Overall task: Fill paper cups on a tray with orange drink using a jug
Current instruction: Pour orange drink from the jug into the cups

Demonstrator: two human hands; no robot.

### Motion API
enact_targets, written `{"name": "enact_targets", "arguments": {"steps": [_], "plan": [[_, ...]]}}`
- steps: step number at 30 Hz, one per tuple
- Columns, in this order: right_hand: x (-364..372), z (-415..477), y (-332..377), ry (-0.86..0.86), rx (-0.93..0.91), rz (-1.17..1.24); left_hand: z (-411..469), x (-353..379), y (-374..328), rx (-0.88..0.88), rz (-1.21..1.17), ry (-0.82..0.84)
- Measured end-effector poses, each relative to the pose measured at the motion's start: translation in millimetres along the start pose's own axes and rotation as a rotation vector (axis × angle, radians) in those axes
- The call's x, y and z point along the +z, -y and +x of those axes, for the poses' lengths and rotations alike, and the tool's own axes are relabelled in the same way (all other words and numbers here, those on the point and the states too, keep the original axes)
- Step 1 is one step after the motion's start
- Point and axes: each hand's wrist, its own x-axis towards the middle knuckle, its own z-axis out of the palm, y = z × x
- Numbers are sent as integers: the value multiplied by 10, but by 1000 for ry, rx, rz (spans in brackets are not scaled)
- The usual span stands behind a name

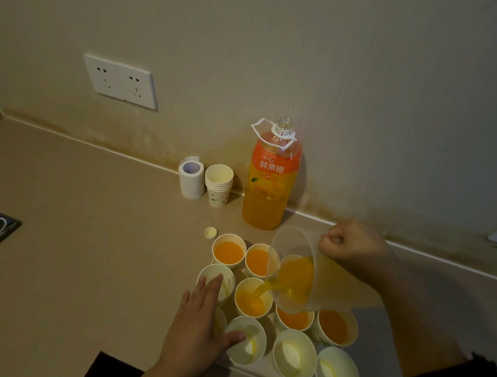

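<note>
1. Overflow is looming as the main risk: the right hand, fisted around the handle, is tipping the jug steeply, and drink is streaming into the middle cup at lower centre of the frame. That cup is looking well filled, so holding the tilt too long is likely to be flooding it.
2. Splashing is possible too, since the stream is landing near the cup's rim side rather than dead centre.
3. Tipping is another hazard: the left hand, open with fingers spread, is resting against the empty cups at the left of the tray, the thumb touching one rim. A nudge could be knocking a light empty cup over.
4. Cups are sitting packed together on the tray at lower centre: several toward the back are showing orange drink, while the front row and a left one are looking empty, pale inside.
5. Jug is looking clear plastic, roughly half full, hanging over the filled cups.
</note>
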Motion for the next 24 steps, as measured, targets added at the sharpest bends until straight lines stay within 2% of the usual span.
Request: {"name": "enact_targets", "arguments": {"steps": [24], "plan": [[-17, -11, 27, 23, 14, -3, 13, 24, -3, 31, 9, 1]]}}
